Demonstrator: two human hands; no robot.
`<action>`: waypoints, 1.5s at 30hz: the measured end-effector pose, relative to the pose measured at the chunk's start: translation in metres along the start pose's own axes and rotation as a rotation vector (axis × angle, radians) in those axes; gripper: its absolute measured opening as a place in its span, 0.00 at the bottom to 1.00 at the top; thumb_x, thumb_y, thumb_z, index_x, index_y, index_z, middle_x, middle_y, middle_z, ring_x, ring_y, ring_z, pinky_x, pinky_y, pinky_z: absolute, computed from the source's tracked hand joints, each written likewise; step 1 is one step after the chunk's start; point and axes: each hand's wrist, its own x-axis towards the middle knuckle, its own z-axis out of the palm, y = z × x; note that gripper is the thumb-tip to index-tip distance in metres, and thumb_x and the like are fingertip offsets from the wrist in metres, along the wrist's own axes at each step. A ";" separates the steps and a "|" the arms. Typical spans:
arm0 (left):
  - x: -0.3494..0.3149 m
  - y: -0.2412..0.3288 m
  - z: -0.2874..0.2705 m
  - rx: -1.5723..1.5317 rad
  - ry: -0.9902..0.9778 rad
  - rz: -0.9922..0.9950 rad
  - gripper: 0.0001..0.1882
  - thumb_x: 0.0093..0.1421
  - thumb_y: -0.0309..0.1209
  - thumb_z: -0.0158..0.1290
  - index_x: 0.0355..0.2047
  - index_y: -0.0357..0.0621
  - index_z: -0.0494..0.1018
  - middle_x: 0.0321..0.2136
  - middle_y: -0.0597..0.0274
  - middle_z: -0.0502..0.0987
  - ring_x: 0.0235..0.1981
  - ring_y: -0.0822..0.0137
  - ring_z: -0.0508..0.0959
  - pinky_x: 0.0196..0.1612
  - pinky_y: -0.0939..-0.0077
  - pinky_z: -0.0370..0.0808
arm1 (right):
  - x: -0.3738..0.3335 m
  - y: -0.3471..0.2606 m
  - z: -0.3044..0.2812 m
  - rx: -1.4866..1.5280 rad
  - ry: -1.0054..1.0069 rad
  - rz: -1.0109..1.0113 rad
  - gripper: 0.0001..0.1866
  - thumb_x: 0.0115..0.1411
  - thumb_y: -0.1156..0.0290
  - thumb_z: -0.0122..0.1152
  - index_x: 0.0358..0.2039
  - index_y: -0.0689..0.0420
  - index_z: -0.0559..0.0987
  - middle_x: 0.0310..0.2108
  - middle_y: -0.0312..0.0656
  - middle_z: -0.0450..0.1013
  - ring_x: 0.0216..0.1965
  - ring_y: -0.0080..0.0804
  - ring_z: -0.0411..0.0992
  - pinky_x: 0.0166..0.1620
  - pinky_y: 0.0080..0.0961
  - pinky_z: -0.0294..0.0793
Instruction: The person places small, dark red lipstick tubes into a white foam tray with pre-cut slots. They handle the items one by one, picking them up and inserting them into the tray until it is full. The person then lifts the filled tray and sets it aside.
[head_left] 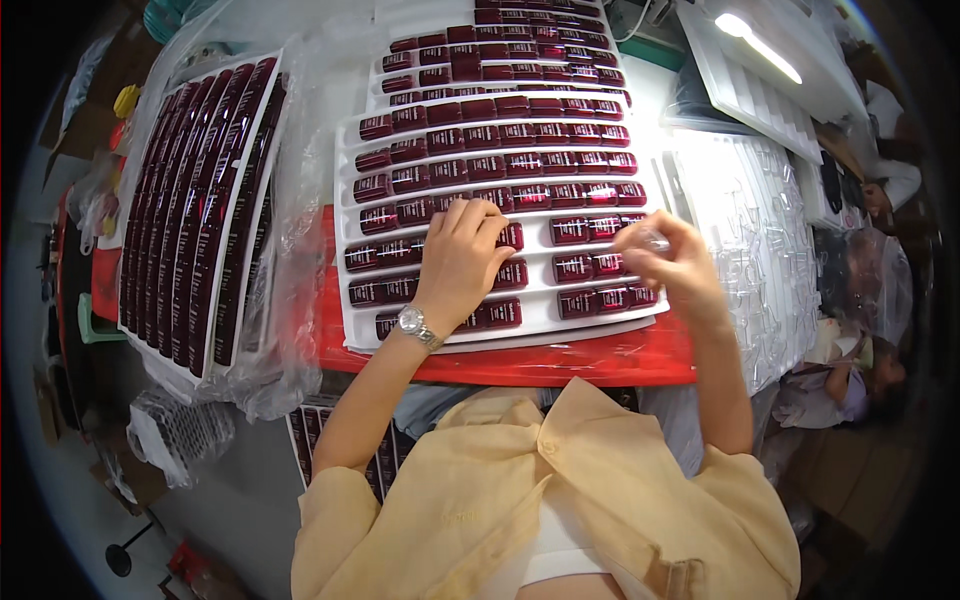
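Note:
A white tray [540, 338] lies before me, holding rows of small glossy dark red bottles [440, 172] with pale lettering. My left hand [465, 250], a metal watch on its wrist, reaches over the nearer rows. Its thumb and forefinger bend around the end of one dark red bottle [513, 237], and the other fingers rest over its row. A gap in the nearer rows parts these from short groups of bottles on the right. Above the right edge of the tray is my right hand [665, 255], smeared by motion. Its fingers are pinched around something small and apparently clear.
A red table edge [500, 371] runs below the tray. More filled trays stand behind it, and a stack [200, 215] wrapped in clear plastic leans at the left. Clear moulded trays [755, 230] lie at the right under a bright lamp [757, 47]. Another person [845, 385] is at the far right.

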 end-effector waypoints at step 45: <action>0.016 0.106 0.032 -2.084 -0.575 -0.735 0.22 0.69 0.40 0.41 0.51 0.31 0.65 0.43 0.51 0.75 0.40 0.64 0.78 0.46 0.70 0.77 | -0.057 -0.002 -0.028 -0.019 0.077 -0.429 0.08 0.51 0.81 0.66 0.34 0.60 0.82 0.20 0.29 0.72 0.22 0.10 0.65 0.24 0.11 0.62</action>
